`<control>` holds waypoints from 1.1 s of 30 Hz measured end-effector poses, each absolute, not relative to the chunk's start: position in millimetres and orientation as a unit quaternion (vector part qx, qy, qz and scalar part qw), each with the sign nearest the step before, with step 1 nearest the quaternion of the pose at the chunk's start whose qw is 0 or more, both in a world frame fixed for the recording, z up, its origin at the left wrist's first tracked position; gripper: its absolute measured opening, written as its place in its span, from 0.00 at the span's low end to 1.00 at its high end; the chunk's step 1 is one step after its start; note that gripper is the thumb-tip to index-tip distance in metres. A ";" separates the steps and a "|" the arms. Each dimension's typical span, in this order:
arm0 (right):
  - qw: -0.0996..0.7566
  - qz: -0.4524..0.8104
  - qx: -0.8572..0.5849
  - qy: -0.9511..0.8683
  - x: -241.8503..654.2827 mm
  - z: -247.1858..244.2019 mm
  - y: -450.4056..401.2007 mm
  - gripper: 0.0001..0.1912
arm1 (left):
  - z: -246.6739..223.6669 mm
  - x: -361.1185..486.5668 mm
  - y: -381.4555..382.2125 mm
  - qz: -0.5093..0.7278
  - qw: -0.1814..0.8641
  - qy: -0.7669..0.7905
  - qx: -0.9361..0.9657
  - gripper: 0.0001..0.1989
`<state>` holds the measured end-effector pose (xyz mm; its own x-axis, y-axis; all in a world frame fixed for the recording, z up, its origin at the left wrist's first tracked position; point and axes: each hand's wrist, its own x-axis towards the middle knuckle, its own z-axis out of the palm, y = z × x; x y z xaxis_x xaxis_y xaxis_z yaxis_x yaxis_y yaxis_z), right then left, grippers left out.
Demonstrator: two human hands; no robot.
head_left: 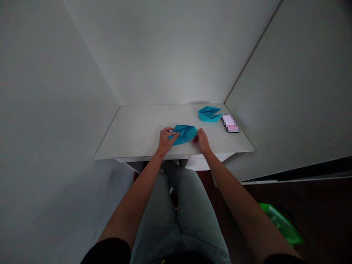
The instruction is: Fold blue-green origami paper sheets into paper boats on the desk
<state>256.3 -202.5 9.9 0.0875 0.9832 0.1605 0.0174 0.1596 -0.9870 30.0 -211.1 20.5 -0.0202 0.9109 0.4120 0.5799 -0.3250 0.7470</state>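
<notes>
Blue origami paper (183, 134) is right in front of us, folded into a creased, pointed shape and held over the near half of a white table (132, 128); we can't tell whether it touches the top.

In the head view, the left hand (166, 141) is pinching the left end, fingers curled over the top and a blue corner poking out beside them. The right hand (202, 141) is closed on the right tip, fingertips pressed together, though part of that grip is hidden from us. Neither hand is spread.

This looks like the shaping stage, with the paper worked from both ends. A grip like this calls for even pressure on each side to keep those thin, matte folds crisp.

Farther back, a blue paper boat (209, 113) sits with sharp, angular walls, just beside a pixelated block (230, 123) too blurred for us to name. Below the table edge we've got grey trousers (176, 212), and down on the dark floor, a shiny green bag (280, 223).
</notes>
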 end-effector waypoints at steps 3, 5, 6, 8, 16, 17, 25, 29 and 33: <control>0.531 0.442 -0.464 -0.555 257.6 9.1 -206.5 0.18 | 21.6 32.4 -212.5 0.423 0.137 0.561 0.698 0.12; 0.508 0.449 -0.453 -0.579 256.9 9.8 -209.1 0.19 | 21.9 34.1 -212.6 0.407 0.117 0.564 0.709 0.16; 0.493 0.452 -0.443 -0.597 256.3 10.6 -210.5 0.18 | 22.1 34.8 -212.6 0.402 0.113 0.562 0.714 0.18; 0.463 0.446 -0.421 -0.640 254.9 13.1 -213.5 0.17 | 22.9 35.7 -213.0 0.396 0.116 0.558 0.720 0.18; 0.398 0.419 -0.381 -0.721 254.1 24.1 -222.5 0.13 | 29.2 39.8 -221.8 0.361 0.108 0.560 0.738 0.14; 0.400 0.423 -0.382 -0.718 254.3 24.3 -222.7 0.13 | 29.7 40.3 -223.3 0.358 0.109 0.563 0.737 0.13; 0.464 0.373 -0.388 -0.703 258.9 20.2 -219.4 0.15 | 32.4 39.2 -232.4 0.349 0.103 0.545 0.755 0.16; 0.479 0.378 -0.383 -0.694 259.7 21.3 -218.6 0.14 | 32.1 39.0 -233.9 0.350 0.085 0.541 0.760 0.15; 0.460 0.407 -0.326 -0.719 257.2 25.0 -220.9 0.15 | 29.7 38.3 -235.0 0.351 0.059 0.547 0.758 0.12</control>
<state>257.2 -220.9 25.0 -0.3645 0.8427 0.3963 0.0942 0.4567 -0.8846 38.3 -235.0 29.7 0.1554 0.8703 0.4674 0.7875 -0.3948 0.4733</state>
